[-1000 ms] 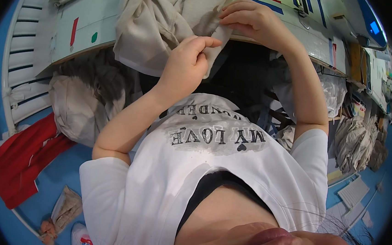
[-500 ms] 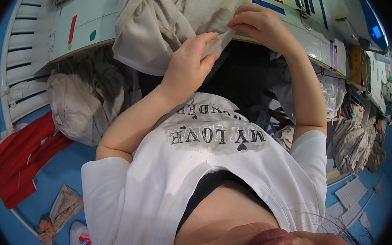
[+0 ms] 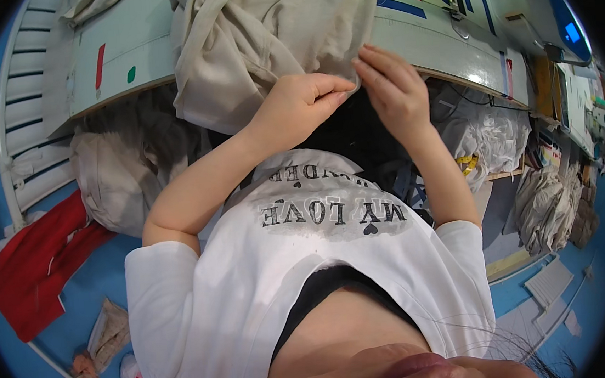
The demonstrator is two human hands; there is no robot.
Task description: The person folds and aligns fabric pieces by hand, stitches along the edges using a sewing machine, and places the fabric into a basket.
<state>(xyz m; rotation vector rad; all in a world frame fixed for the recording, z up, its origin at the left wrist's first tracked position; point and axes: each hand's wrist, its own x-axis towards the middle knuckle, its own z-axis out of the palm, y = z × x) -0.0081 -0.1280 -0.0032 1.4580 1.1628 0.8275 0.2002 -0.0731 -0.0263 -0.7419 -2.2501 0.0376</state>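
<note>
A large piece of beige cloth lies bunched on the white worktable and hangs over its front edge. My left hand is closed at the cloth's lower right corner, pinching the edge between thumb and fingers. Close beside it, my right hand has its fingertips pressed together on the right-hand edge of the same cloth. The thumb of that hand is mostly hidden, as is the cloth between its fingers.
The white worktable carries coloured tape strips. At the right stands a white and blue machine with a lit panel. Below are a beige cloth bundle, red fabric, clear plastic and stacked beige cloth. A white rack borders the left.
My right hand has come down and nearer to me, drawing the cloth's edge along. My left hand has shifted slightly right and lower, and the two hands are closer together.
</note>
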